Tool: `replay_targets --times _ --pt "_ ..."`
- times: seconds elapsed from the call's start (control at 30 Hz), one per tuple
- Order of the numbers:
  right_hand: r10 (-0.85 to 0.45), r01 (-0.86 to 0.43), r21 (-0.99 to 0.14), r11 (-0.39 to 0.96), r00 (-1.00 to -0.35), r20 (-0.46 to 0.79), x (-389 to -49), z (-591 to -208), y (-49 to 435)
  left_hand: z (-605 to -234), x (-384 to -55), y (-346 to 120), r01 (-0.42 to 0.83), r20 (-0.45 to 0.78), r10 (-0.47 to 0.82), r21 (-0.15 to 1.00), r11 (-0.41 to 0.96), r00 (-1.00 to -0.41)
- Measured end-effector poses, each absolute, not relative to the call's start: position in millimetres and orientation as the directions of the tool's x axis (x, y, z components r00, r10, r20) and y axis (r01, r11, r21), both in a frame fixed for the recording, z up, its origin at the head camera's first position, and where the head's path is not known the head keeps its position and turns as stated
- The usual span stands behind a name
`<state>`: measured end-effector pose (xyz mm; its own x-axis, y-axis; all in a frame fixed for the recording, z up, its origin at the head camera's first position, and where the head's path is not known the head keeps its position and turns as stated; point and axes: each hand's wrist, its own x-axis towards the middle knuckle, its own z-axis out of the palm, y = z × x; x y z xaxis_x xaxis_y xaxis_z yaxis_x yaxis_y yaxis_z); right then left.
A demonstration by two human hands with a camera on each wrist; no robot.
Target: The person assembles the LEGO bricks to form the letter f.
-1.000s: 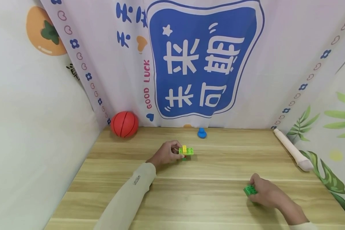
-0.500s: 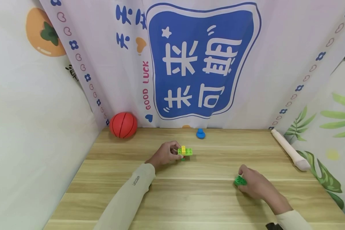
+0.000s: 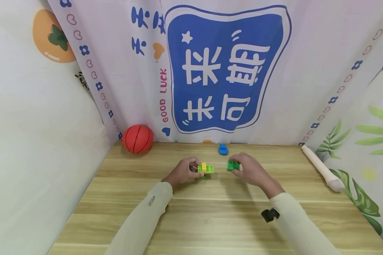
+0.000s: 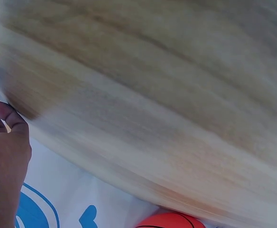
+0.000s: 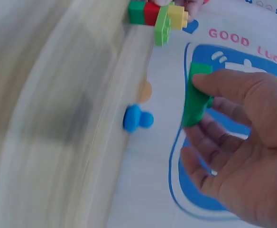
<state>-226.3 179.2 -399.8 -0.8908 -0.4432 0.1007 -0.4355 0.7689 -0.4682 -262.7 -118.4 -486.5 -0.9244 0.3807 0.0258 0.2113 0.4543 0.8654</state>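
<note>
My left hand grips a small stack of toy building blocks standing on the table. A light-green plate with a yellow block on it tops the stack; in the right wrist view, a red block and a green base block show beneath. To the right of the stack, my right hand pinches a green building block between thumb and fingers, raised above the table and apart from the stack. In the left wrist view only part of the left hand shows, its stack hidden.
A red ball with black lines sits at the back left corner. The blue knobbed toy stands at the back edge, just beyond the right hand. Along the right edge lies a pale stick. Printed cloth hangs behind the wooden table.
My right hand has carried the green block leftward and away from me, from the right front of the table to beside the stack. The left hand has stayed at the stack.
</note>
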Motion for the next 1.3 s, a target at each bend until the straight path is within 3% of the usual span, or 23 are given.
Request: replay_targets --times 0.27,0.53,1.1,1.3 --pt "-0.549 -0.535 -0.536 0.652 -0.822 0.153 -253.2 -405.8 125.7 -483.9 -261.1 -119.6 0.252 0.059 0.407 0.862 0.440 -0.911" --pt "-0.592 -0.547 -0.571 0.611 -0.796 0.129 -263.2 -411.9 111.6 -483.6 -261.4 -117.4 0.279 0.080 0.418 0.854 0.439 -0.905" --pt "-0.572 -0.516 -0.606 0.606 -0.811 0.118 -262.4 -415.8 112.5 -482.8 -259.5 -116.5 0.249 0.054 0.399 0.856 0.454 -0.915" --pt "-0.572 -0.531 -0.561 0.635 -0.811 0.120 -259.8 -413.1 108.7 -482.0 -258.9 -116.7 0.245 0.053 0.390 0.852 0.463 -0.919"
